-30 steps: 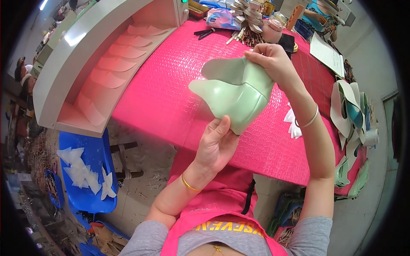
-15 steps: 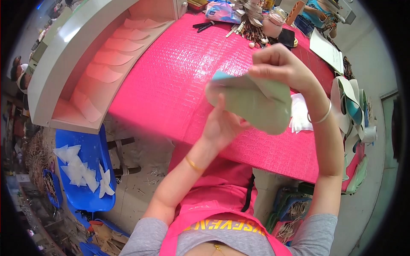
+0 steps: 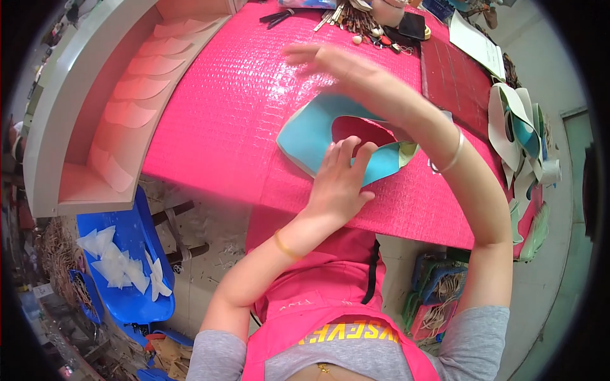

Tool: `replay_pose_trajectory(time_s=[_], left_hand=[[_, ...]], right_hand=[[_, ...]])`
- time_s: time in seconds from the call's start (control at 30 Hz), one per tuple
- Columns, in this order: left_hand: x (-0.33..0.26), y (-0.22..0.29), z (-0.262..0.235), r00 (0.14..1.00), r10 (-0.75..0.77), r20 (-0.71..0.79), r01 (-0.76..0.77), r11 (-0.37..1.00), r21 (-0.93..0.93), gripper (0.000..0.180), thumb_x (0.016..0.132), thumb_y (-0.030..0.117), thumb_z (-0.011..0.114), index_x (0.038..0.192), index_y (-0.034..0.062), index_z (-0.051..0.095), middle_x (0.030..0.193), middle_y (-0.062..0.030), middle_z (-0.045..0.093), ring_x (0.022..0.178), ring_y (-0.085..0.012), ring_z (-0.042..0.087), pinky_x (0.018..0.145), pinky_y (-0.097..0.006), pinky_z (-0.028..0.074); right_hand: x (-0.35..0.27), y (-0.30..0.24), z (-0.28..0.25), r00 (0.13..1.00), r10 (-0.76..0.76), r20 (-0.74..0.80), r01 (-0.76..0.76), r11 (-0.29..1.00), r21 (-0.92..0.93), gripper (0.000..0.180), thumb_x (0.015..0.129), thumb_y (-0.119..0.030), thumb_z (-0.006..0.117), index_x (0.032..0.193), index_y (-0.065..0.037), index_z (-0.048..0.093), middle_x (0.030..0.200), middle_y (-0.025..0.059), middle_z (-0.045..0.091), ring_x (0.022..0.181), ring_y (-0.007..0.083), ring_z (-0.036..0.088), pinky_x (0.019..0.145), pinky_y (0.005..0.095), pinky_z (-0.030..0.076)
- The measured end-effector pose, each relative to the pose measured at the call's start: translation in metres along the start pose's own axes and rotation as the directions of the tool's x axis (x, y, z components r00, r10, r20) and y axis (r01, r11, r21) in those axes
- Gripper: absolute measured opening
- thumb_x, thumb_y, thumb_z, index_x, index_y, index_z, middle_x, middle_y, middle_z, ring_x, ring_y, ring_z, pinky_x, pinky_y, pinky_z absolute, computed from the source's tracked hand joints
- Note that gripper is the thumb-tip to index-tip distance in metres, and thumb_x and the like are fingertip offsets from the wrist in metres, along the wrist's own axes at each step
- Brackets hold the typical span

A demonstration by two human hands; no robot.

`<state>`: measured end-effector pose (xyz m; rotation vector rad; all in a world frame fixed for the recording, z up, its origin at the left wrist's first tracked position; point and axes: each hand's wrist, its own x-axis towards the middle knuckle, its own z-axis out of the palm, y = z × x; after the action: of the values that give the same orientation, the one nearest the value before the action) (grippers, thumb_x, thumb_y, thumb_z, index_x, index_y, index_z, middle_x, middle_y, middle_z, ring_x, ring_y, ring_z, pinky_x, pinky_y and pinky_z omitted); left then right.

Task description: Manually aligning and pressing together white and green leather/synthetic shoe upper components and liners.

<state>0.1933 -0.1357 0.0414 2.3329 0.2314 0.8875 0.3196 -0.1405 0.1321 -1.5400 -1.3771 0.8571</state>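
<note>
A shoe upper (image 3: 304, 143) lies on the pink table (image 3: 222, 120) in front of me, its light-blue lining facing up around an oval opening. At its right end a pale green part shows. My left hand (image 3: 338, 190) rests on the near side of the upper, with fingers spread and fingertips at the opening's edge. Over the far edge of the upper, my right hand (image 3: 356, 75) reaches leftward, fingers stretched out and smeared by motion. Nothing shows in it. The right hand and forearm hide part of the upper's far side.
On the left stands a grey heater box (image 3: 47, 152) with several curved pale pieces (image 3: 130, 114) under reddish light. Below it, a blue chair (image 3: 143, 305) holds white pieces. More uppers (image 3: 508, 120) are stacked at the right edge. A black phone-like object (image 3: 412, 25) sits at the back.
The upper was held up with its pale green side showing; now it lies on the table, blue lining up. My right hand has let go and moved left. My left hand now rests on top.
</note>
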Motion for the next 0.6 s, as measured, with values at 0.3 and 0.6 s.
replay_pose_trajectory(time_s=[0.3,0.6], left_hand=[[-0.015,-0.032,0.021,0.975,-0.222,0.002,0.222,0.973,-0.059,0.02,0.06,0.005,0.063,0.078,0.0078,0.056,0.074,-0.0048,0.058,0.074,-0.025,0.055,0.064,-0.035,0.039],[0.001,-0.044,0.016,0.998,-0.065,0.0,0.064,0.994,0.084,0.015,0.063,0.012,0.066,0.076,0.0102,0.059,0.071,-0.0037,0.059,0.07,-0.0213,0.057,0.06,-0.034,0.038]], right_hand=[[-0.089,0.062,-0.008,0.99,-0.012,0.142,0.141,0.194,-0.971,0.015,0.064,-0.01,0.059,0.077,-0.008,0.052,0.074,0.0042,0.052,0.074,0.0186,0.055,0.061,0.0295,0.046],[-0.085,0.08,-0.017,0.969,-0.201,0.143,0.188,0.223,-0.957,0.009,0.064,-0.01,0.056,0.071,-0.009,0.05,0.068,0.0039,0.05,0.067,0.0188,0.055,0.057,0.0291,0.046]])
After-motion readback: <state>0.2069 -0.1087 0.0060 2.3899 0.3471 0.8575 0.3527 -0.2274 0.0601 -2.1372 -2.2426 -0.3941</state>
